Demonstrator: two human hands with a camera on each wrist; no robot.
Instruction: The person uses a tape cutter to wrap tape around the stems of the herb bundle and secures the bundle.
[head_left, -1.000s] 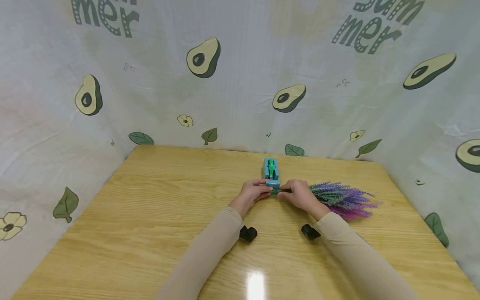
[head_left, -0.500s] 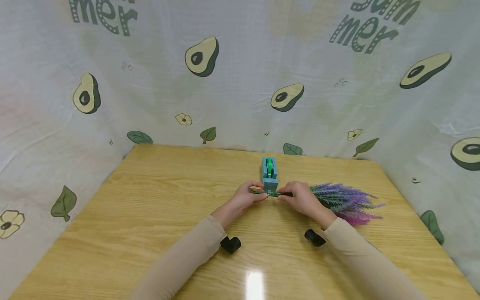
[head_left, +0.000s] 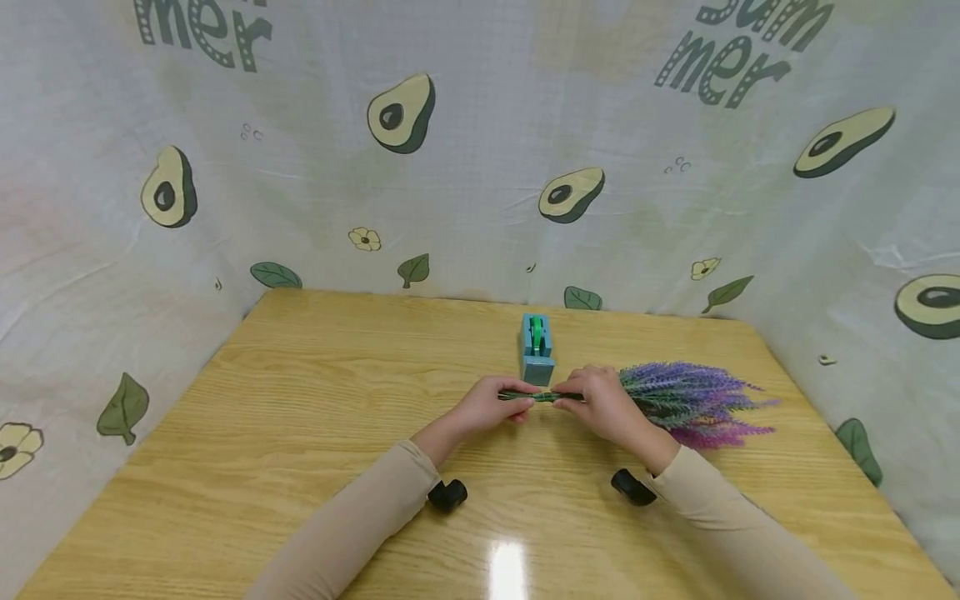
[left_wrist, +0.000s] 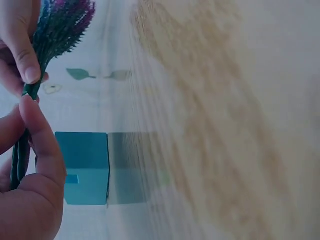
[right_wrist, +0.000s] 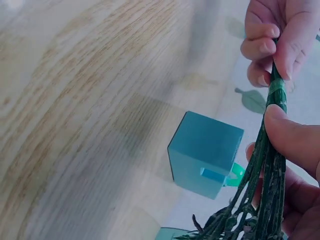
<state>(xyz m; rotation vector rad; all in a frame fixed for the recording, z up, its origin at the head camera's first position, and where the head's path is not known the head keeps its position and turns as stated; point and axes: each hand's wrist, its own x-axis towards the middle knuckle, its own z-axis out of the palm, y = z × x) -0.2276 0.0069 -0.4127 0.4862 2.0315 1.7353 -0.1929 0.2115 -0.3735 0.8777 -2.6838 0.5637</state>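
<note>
A bunch of lavender sprigs [head_left: 686, 396] with purple and pink tips lies across the front of both hands, tips to the right. My left hand [head_left: 487, 407] pinches the stem ends between thumb and fingers. Further up the stems [right_wrist: 267, 165], my right hand [head_left: 606, 407] grips the bundle with its thumb laid along it. Between the two hands, a band of green tape [right_wrist: 277, 89] wraps the stems. Just beyond the hands stands a blue tape dispenser [head_left: 538, 372] carrying a green roll [head_left: 536, 332], apart from the bunch.
The wooden table [head_left: 330, 358] spreads out on both sides of the arms. A pale cloth printed with avocados [head_left: 401, 114] and leaves hangs behind and at the sides. Black wrist devices [head_left: 447, 496] sit under both forearms.
My left hand has shifted from the dispenser's front leftward along the stem ends. Both hands and the bunch have come nearer the body, and the dispenser's front now shows fully.
</note>
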